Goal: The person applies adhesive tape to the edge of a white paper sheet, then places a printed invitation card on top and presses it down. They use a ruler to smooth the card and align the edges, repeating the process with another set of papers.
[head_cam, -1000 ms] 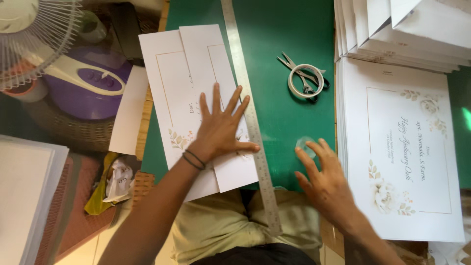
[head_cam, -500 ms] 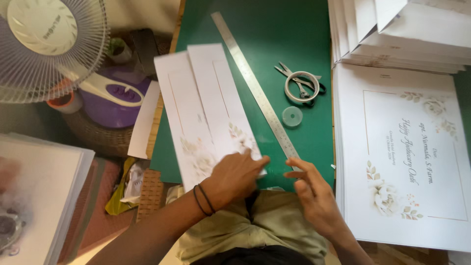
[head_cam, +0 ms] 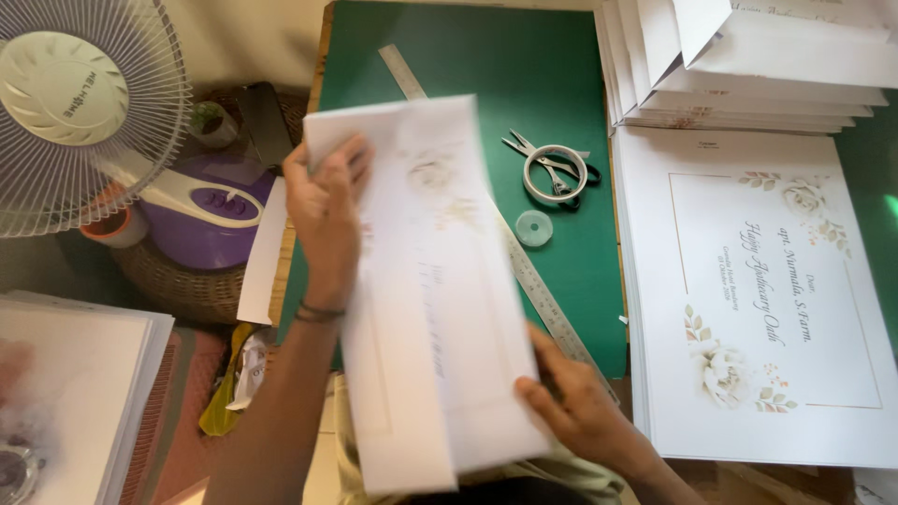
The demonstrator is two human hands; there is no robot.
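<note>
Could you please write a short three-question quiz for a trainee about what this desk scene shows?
1. True or false: both hands grip the white folded sheets.
2. What lies on the green mat beside the scissors: A a metal ruler, B a stapler, C a mug?
3. What stands left of the mat?

Key: 1 true, left hand at the top edge, right hand at the bottom. 2 A, the ruler. 3 A white fan.

On view are 1 ruler [head_cam: 524, 266], 1 scissors [head_cam: 547, 159], 1 tape roll [head_cam: 556, 174], 1 fan [head_cam: 79, 103] and 2 hands.
</note>
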